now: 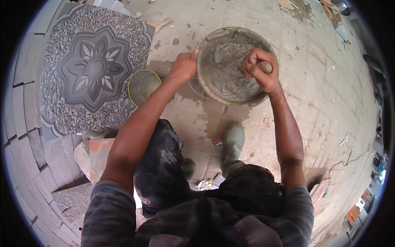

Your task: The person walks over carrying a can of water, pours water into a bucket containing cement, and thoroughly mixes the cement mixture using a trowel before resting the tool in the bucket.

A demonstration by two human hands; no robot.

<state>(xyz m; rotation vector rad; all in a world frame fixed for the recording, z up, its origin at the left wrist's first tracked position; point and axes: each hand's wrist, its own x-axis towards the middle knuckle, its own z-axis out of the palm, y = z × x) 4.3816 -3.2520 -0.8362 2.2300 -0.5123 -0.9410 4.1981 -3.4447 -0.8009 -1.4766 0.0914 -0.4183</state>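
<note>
A round bucket (200, 78) holds wet grey mortar (224, 61), its surface churned and lumpy. My left hand (184, 66) is closed on the bucket's left rim, the thumb on top of the edge. In my right fist (262, 70), over the right part of the mortar, is a wooden handle (265, 66) with a rounded end. It looks like a trowel's; the blade is hidden by my hand and the mortar. A thin wire bail hangs along the bucket's near side.
Left of the bucket stands a yellow-rimmed pail (144, 87), beside a pebble-set tile with a flower relief (96, 68). Stacked grey slabs (31, 107) line the far left. My rubber boot (233, 142) rests on the paved floor. A brick piece (98, 154) lies near my left elbow.
</note>
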